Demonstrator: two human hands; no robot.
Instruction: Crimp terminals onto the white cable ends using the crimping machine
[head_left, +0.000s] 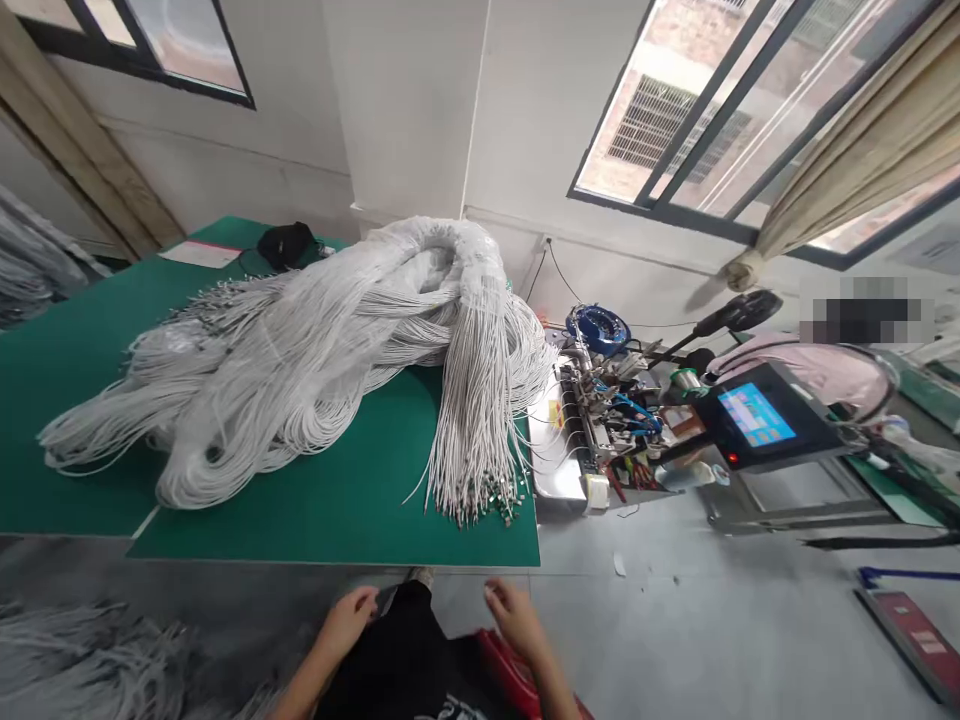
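Observation:
My left hand (pixel 349 618) is over my lap, just below the table's front edge. Its fingers are curled together, and whether anything small is between them I cannot make out. To its right, also above my lap, my right hand (pixel 516 618) has thumb and fingers closed in a pinch; a pale spot shows at the fingertips, too small to name. Nearest both hands on the table lies a large bundle of white cables (pixel 480 410), its loose ends fanned toward me. Small metal terminals (pixel 504 495) show among those ends. More coiled white cables (pixel 247 400) spread left, partly wrapped in clear plastic.
The green table (pixel 337 530) stands before me. A machine with a blue round feeder (pixel 598 328) and a lit touchscreen (pixel 756 414) adjoins its right end. A black bag (pixel 286 245) rests at the back. More cables (pixel 90 660) are low at left.

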